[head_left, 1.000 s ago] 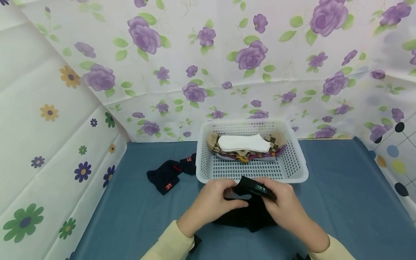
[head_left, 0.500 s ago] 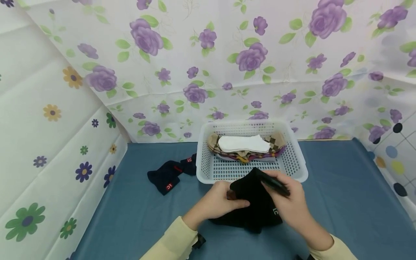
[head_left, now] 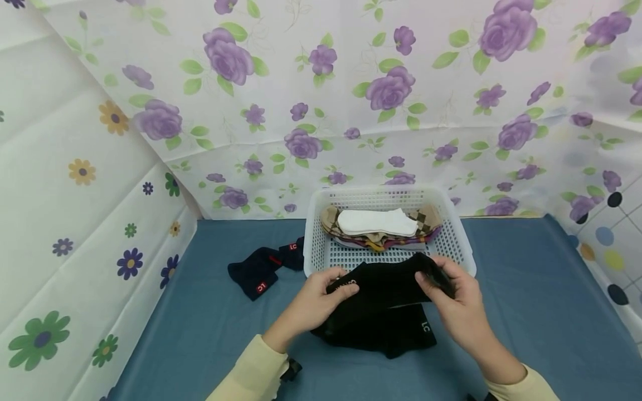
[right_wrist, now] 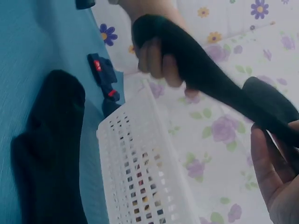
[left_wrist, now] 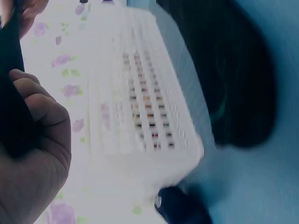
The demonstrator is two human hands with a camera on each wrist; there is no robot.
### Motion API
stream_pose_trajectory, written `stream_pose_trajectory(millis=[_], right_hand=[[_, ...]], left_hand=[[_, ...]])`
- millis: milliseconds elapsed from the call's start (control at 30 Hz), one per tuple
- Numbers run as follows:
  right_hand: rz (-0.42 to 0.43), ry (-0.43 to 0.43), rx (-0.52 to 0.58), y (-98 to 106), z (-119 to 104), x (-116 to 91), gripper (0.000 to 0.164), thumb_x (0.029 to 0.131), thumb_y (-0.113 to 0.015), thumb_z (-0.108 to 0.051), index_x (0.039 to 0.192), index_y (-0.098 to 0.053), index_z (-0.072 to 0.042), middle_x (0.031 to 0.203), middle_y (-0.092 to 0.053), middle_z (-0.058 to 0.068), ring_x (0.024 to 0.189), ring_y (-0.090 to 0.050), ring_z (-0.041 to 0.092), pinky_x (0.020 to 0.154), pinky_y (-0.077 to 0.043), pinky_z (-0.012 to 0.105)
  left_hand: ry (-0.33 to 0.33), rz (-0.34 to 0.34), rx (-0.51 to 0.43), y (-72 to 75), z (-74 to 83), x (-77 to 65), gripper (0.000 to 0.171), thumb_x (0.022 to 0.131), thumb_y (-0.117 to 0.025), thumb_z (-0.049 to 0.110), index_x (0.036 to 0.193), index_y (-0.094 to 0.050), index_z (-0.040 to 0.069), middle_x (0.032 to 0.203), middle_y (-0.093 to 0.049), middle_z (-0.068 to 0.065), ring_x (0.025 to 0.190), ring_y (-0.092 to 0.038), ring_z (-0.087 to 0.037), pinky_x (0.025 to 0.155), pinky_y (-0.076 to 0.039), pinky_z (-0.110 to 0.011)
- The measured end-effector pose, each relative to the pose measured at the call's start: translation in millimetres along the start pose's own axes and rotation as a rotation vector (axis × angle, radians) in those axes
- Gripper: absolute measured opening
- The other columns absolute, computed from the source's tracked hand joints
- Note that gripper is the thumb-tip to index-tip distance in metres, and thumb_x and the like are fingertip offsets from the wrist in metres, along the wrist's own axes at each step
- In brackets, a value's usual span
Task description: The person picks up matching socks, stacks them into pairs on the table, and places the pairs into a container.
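Observation:
A black sock (head_left: pixel 383 281) is stretched sideways between both hands, raised over the table in front of the basket. My left hand (head_left: pixel 315 301) pinches its one end, thumb on top, by some pale lettering. At the other end, my right hand (head_left: pixel 458 303) grips the folded cuff between thumb and fingers. In the right wrist view the held sock (right_wrist: pixel 201 70) runs as a long dark strip from hand to hand. Beneath it on the table lies another black sock (head_left: pixel 401 334) with a pale "LC" mark, partly covered by the held one in the head view.
The white perforated basket (head_left: pixel 313 234) stands behind the hands, with a folded white sock (head_left: pixel 376 221) on top of patterned socks (head_left: pixel 428 218). Left of it lie navy socks (head_left: pixel 253 273) with red "LC" tags. A flowered sheet (head_left: pixel 351 111) hangs behind the blue table (head_left: pixel 200 334).
The sock, earlier bunched and then hanging from the right hand, is now pulled out sideways. The left hand has shifted left, the right hand right. The other LC sock came into view beneath.

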State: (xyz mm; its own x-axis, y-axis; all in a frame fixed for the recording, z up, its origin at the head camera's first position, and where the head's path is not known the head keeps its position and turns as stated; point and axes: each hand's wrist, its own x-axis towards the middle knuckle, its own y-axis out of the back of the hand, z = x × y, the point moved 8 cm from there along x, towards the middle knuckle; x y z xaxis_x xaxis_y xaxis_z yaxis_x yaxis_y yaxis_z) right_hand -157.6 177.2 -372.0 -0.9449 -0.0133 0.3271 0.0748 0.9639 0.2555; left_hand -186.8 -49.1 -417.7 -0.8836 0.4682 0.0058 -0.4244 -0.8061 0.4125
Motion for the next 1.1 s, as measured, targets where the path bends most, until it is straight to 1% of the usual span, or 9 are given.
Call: stream_pose_trajectory(millis=[167, 300, 400, 500, 567, 733, 867, 967, 1100], right_hand=[[-0.079, -0.040, -0.005, -1, 9, 2, 0.012, 0.091, -0.060, -0.011, 0.103, -0.060, -0.008, 0.097, -0.061, 0.001, 0.079, -0.059, 0.011, 0.062, -0.051, 0.026], [-0.122, -0.057, -0.083, 0, 14, 3, 0.012, 0.089, -0.064, -0.014, 0.101, -0.063, -0.012, 0.098, -0.062, 0.002, 0.078, -0.060, 0.009, 0.062, -0.052, 0.026], [-0.168, -0.055, -0.170, -1, 17, 4, 0.012, 0.088, -0.066, -0.017, 0.100, -0.065, -0.019, 0.099, -0.064, -0.002, 0.075, -0.059, 0.007, 0.061, -0.051, 0.025], [-0.196, -0.048, -0.244, 1, 21, 4, 0.012, 0.088, -0.066, -0.020, 0.098, -0.065, -0.027, 0.099, -0.064, -0.008, 0.071, -0.056, 0.007, 0.059, -0.048, 0.024], [-0.202, -0.042, -0.247, 4, 22, 5, 0.015, 0.087, -0.066, -0.018, 0.098, -0.065, -0.028, 0.103, -0.064, -0.007, 0.075, -0.057, 0.005, 0.059, -0.048, 0.024], [-0.272, -0.045, -0.064, 6, 25, 5, 0.016, 0.089, -0.062, -0.007, 0.102, -0.064, -0.016, 0.129, -0.056, 0.007, 0.081, -0.066, 0.009, 0.060, -0.054, 0.031], [-0.366, -0.083, 0.118, 1, 26, 4, 0.013, 0.093, -0.055, -0.008, 0.106, -0.057, -0.007, 0.138, -0.049, 0.012, 0.102, -0.066, 0.013, 0.073, -0.056, 0.034], [-0.373, -0.047, 0.085, 2, 24, 3, 0.013, 0.095, -0.053, -0.009, 0.106, -0.059, -0.009, 0.133, -0.054, 0.009, 0.121, -0.053, 0.007, 0.081, -0.054, 0.027], [-0.355, -0.001, 0.025, 5, 17, 2, 0.026, 0.095, -0.048, 0.001, 0.111, -0.065, -0.010, 0.131, -0.057, 0.008, 0.124, -0.049, 0.005, 0.065, -0.045, 0.023]], left_hand=[[-0.031, -0.094, -0.085, 17.1, 17.1, -9.6, 0.026, 0.079, -0.076, 0.027, 0.102, -0.069, 0.021, 0.098, -0.070, 0.004, 0.088, -0.066, -0.012, 0.076, -0.055, -0.031], [-0.011, -0.139, -0.072, 30.4, 21.3, -15.9, 0.020, 0.079, -0.075, 0.020, 0.099, -0.071, 0.016, 0.091, -0.072, 0.000, 0.078, -0.067, -0.013, 0.070, -0.055, -0.031], [0.013, -0.129, -0.011, 41.2, 20.3, -19.7, 0.009, 0.081, -0.073, 0.019, 0.085, -0.070, 0.011, 0.071, -0.064, 0.000, 0.057, -0.056, -0.009, 0.058, -0.050, -0.025], [0.042, -0.086, 0.066, 52.8, 18.1, -23.8, 0.006, 0.082, -0.073, 0.018, 0.084, -0.069, 0.013, 0.072, -0.060, 0.003, 0.051, -0.043, -0.006, 0.053, -0.042, -0.024], [0.055, -0.058, 0.095, 59.5, 16.7, -25.9, 0.007, 0.082, -0.072, 0.017, 0.088, -0.070, 0.014, 0.078, -0.062, 0.002, 0.054, -0.043, -0.007, 0.053, -0.043, -0.024], [0.056, -0.005, 0.034, 69.9, 9.8, -28.4, 0.010, 0.083, -0.071, 0.012, 0.092, -0.072, 0.014, 0.096, -0.066, -0.002, 0.078, -0.060, -0.014, 0.066, -0.054, -0.030], [0.009, 0.036, -0.052, 74.1, 3.2, -28.2, 0.014, 0.083, -0.069, 0.008, 0.095, -0.072, 0.014, 0.106, -0.067, -0.003, 0.088, -0.064, -0.019, 0.071, -0.056, -0.033], [0.002, 0.065, -0.098, 76.6, -7.2, -26.5, 0.018, 0.085, -0.068, 0.011, 0.102, -0.071, 0.014, 0.117, -0.065, -0.005, 0.084, -0.068, -0.021, 0.070, -0.056, -0.036], [0.024, 0.063, -0.138, 76.8, -18.5, -24.9, 0.023, 0.087, -0.066, 0.021, 0.108, -0.071, 0.015, 0.124, -0.062, -0.006, 0.081, -0.070, -0.022, 0.062, -0.056, -0.040]])
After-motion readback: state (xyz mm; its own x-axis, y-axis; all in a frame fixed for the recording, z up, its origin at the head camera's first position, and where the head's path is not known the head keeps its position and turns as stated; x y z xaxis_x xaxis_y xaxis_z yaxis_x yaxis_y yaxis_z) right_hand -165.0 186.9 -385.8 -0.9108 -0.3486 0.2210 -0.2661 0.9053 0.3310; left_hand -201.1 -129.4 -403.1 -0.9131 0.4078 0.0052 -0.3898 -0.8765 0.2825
